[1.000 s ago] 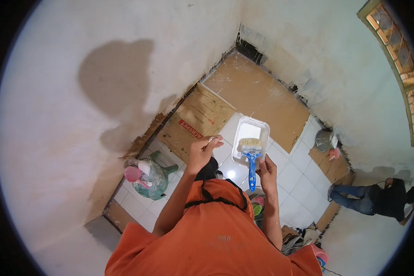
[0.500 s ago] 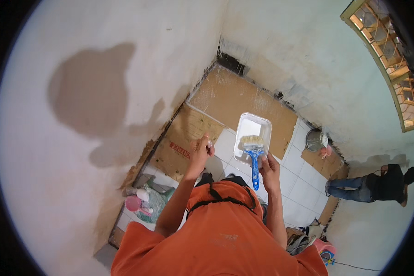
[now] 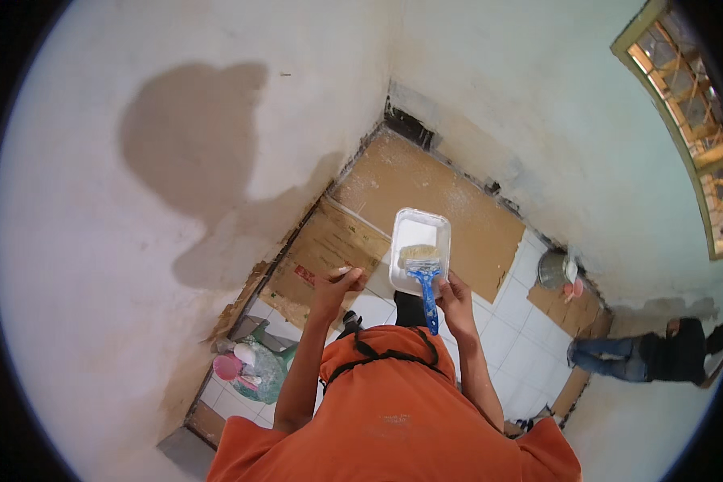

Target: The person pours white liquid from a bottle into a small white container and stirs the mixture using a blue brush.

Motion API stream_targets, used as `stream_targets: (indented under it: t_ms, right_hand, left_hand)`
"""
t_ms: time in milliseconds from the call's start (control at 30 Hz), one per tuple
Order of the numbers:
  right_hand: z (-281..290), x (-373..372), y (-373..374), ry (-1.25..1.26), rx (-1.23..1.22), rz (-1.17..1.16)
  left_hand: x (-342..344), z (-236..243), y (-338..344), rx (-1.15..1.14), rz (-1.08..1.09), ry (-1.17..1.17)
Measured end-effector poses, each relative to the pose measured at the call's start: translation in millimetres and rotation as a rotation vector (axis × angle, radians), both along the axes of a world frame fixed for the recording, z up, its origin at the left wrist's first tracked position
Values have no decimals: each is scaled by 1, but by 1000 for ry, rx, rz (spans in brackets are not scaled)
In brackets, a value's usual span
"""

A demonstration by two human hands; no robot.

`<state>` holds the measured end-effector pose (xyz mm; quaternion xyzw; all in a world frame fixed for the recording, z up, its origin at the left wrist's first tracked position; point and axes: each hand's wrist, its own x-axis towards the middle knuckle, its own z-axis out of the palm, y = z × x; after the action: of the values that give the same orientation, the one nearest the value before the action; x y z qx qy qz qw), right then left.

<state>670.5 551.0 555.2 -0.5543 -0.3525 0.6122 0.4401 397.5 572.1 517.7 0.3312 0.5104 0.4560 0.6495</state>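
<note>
From my remote seat I am counting two grips, one left grip (image 3: pixel 337 293) and one right grip (image 3: pixel 455 304); one brush (image 3: pixel 426 281) and one white tray (image 3: pixel 395 269) are showing; one green stool (image 3: pixel 275 376) and one grey bucket (image 3: pixel 551 270) are standing on the floor (image 3: pixel 520 309); two pink items (image 3: pixel 227 367) are appearing; at least four brown sheets (image 3: pixel 450 205) are lying below, their exact number being unclear to me; I am also tallying one window (image 3: pixel 687 112), one orange shirt (image 3: pixel 386 426) and one other person (image 3: pixel 671 353).
</note>
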Motion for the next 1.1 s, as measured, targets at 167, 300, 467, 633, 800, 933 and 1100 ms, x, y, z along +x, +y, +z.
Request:
stream_targets:
  t_ms: [167, 300, 467, 633, 800, 933, 1100]
  right_hand:
    - [-15, 18, 65, -55, -20, 144]
    - [-21, 34, 114, -74, -15, 222]
    - [-21, 69, 160, -73, -1, 239]
    - [-38, 102, 199, -65, 1, 313]
    - [-30, 126, 229, -121, 68, 339]
    - [-26, 135, 241, -53, 139, 267]
    - [-19, 136, 234, -51, 97, 233]
  left_hand:
    - [25, 0, 32, -186, 352, -252]
    - [42, -21, 50, -190, 410, -453]
    - [84, -19, 101, -288, 406, -252]
    - [117, -44, 132, -207, 574, -119]
    - [143, -76, 150, -183, 594, -504]
    - [166, -53, 170, -226, 474, -462]
    - [175, -46, 182, -222, 426, -364]
